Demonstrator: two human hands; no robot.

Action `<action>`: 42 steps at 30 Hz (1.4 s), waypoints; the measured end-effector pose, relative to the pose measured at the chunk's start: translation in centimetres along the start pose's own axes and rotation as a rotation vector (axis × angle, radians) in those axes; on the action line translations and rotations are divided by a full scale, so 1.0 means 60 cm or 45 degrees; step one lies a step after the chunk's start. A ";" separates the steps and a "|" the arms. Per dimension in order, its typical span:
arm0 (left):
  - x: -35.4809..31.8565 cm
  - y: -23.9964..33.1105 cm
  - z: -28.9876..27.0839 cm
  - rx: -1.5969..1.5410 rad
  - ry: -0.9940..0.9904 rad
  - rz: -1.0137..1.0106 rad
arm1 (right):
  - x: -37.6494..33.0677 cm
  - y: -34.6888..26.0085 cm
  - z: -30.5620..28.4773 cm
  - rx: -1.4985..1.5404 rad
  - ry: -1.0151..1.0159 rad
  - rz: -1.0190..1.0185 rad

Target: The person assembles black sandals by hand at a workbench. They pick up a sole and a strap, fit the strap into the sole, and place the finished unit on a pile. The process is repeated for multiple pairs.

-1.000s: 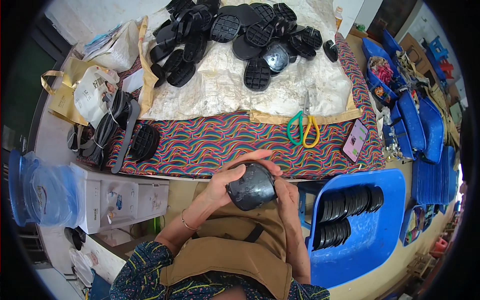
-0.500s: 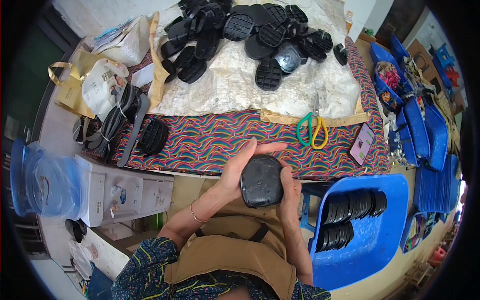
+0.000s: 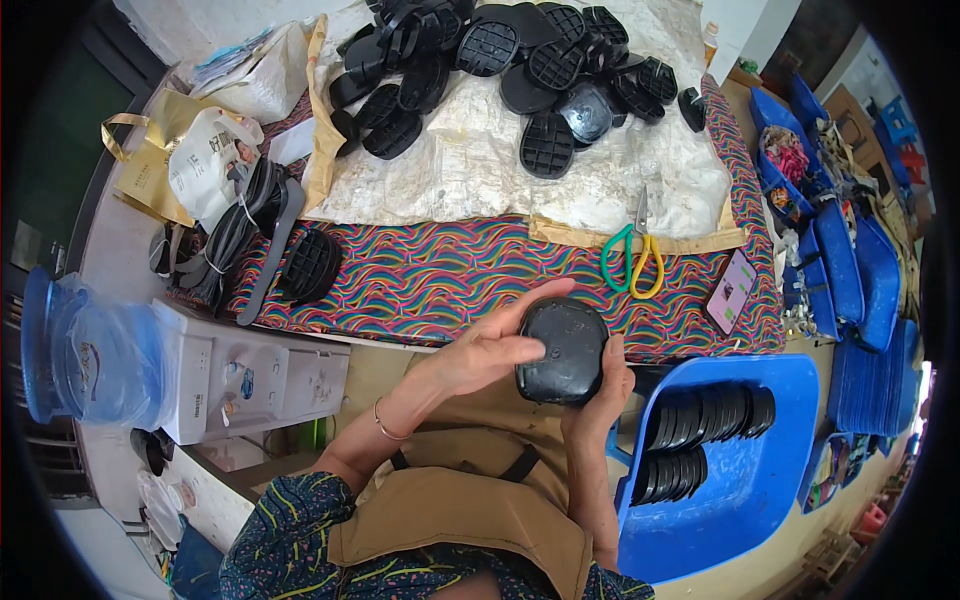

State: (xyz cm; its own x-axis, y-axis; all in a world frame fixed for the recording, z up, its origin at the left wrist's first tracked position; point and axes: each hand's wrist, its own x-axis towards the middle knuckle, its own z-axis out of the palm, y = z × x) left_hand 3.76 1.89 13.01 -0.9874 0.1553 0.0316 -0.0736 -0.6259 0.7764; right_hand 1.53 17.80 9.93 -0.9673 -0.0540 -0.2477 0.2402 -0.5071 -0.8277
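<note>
A black rubber heel piece (image 3: 562, 352) is held above the lap, just off the near edge of the table, between both hands. It is cupped from below and on its right by the right hand (image 3: 600, 400), whose fingers are curled around its rim, while the left hand (image 3: 490, 350) is laid flat against its left side with the fingers stretched across the top face. Judged from how things lie, the work appears to be partway through: two rows of like black pieces (image 3: 700, 440) are already stacked on edge in the blue tray (image 3: 760, 500) just beside the right forearm, with much of the tray floor left bare, and a large loose heap of black pieces (image 3: 520, 60) is left on the pale sheet (image 3: 480, 170) at the far side of the table. Between heap and hands, the striped cloth (image 3: 440, 280) is mostly open, so room for moving is found there; it is bounded on the right by scissors (image 3: 632, 262) and a phone (image 3: 732, 290), and on the left by a small stack of pieces (image 3: 310, 265) and dark straps (image 3: 235, 245). To the left, a white water dispenser (image 3: 250, 375) stands close against the table edge, and blue trays (image 3: 850, 280) crowd the right side.
</note>
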 end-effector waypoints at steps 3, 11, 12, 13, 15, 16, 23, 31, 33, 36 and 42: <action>-0.002 0.007 0.003 0.037 -0.027 0.040 | 0.004 -0.009 0.008 0.034 0.018 0.023; 0.008 0.017 0.000 0.626 0.021 0.043 | 0.007 -0.002 0.015 -0.041 0.042 0.085; 0.013 0.007 -0.010 0.590 -0.014 0.109 | 0.008 -0.007 0.016 -0.023 -0.034 0.124; 0.016 0.000 -0.016 0.556 -0.046 0.171 | 0.010 -0.016 0.024 -0.004 -0.111 0.166; 0.024 -0.016 -0.007 -0.023 0.003 0.149 | 0.018 -0.018 0.036 0.041 -0.193 0.228; 0.030 -0.023 -0.002 -0.312 0.025 0.140 | 0.024 -0.013 0.045 0.065 -0.201 0.244; 0.041 -0.019 0.004 -0.504 0.261 0.201 | 0.007 0.002 0.033 0.210 -0.431 0.240; 0.051 -0.032 0.001 -0.671 0.285 0.283 | 0.022 0.020 0.022 -0.014 -0.550 0.051; 0.052 -0.029 0.004 -0.716 0.325 0.239 | 0.026 0.017 0.019 0.003 -0.567 0.023; 0.058 -0.021 0.007 -0.699 0.453 0.238 | 0.007 -0.008 0.029 -0.275 -0.619 -0.041; 0.055 -0.018 0.027 -0.470 0.622 0.413 | 0.006 0.014 0.064 -0.467 -0.438 -0.164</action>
State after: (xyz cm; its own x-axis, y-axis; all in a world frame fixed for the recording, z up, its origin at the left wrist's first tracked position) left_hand 0.81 4.35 13.30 -0.9112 -0.3914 -0.1281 0.2789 -0.8152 0.5075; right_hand 1.10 14.06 11.09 -0.9468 -0.3218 -0.0037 0.0706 -0.1966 -0.9779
